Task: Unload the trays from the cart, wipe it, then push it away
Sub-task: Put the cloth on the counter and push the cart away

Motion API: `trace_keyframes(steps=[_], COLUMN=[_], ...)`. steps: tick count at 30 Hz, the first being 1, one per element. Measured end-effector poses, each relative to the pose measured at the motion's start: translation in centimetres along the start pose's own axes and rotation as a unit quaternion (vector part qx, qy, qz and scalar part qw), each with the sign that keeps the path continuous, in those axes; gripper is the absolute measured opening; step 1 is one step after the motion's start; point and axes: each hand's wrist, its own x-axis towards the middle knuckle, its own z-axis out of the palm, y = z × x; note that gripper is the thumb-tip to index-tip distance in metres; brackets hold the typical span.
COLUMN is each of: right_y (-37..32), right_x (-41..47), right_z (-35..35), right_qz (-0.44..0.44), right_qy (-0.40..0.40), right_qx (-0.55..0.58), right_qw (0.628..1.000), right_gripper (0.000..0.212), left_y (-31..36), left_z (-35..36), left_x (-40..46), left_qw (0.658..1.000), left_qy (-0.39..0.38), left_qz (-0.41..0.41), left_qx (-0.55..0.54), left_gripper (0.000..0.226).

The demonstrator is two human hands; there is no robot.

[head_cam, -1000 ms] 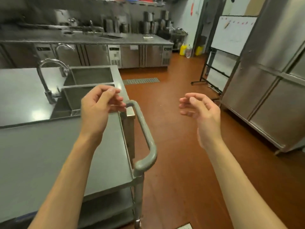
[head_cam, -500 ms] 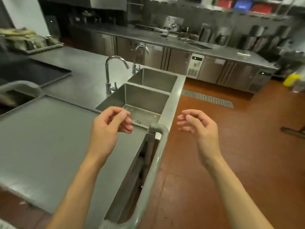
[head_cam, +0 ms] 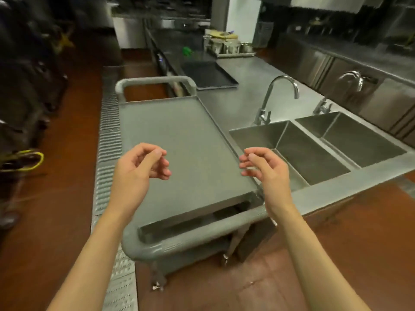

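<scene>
Head view: over the last second my viewpoint has swung from the cart's (head_cam: 179,153) side to its near end, so the near handle (head_cam: 193,234) now runs crosswise just below my hands, where a second ago the rail ran away from me. My left hand (head_cam: 139,169) hovers above the cart's bare top, fingers loosely curled, grasping nothing. My right hand (head_cam: 265,171) hangs over the cart's right edge beside the sink (head_cam: 289,153), likewise relaxed and empty. Neither touches the cart; both have kept this half-curled pose through the turn. No trays remain on the top shelf. A dark tray (head_cam: 208,75) lies on the counter (head_cam: 238,90) past the far handle (head_cam: 155,83), and a tray of containers (head_cam: 231,47) sits further back. I judge unloading done; no cloth is in view, so whether wiping is finished I cannot tell. For pushing, both hands would need to drop back and down onto the near handle.
</scene>
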Motion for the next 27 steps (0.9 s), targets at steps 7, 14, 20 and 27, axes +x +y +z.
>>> trace_keyframes(steps=[7,14,20,27], right_y=[4.9,12.2,15.1,15.4], right_x=[4.1,4.9,4.8,4.4], right_z=[-0.5,-4.8,-6.2,-6.3], right_qz=[0.066,0.075,-0.062,-0.126], right_qy=[-0.125,-0.449,-0.542,-0.533], right_qx=[-0.023,-0.453,-0.631,-0.63], right_qw=[0.99,0.767,0.551,0.551], right_gripper=[0.012,0.042,0.074,0.044], left_y=[-4.6,-12.2,-15.5,-15.4], left_z=[2.6,5.3,7.0,7.8], left_x=[-1.6,-4.9,-6.1,-6.2], left_qw=[0.991,0.945,0.739,0.655], left_qy=[0.111,0.055,-0.212,-0.252], left_qz=[-0.062,-0.165,-0.231,-0.192], left_qx=[0.038,0.275,0.596,0.685], left_gripper=[0.016,0.016,0.074,0.04])
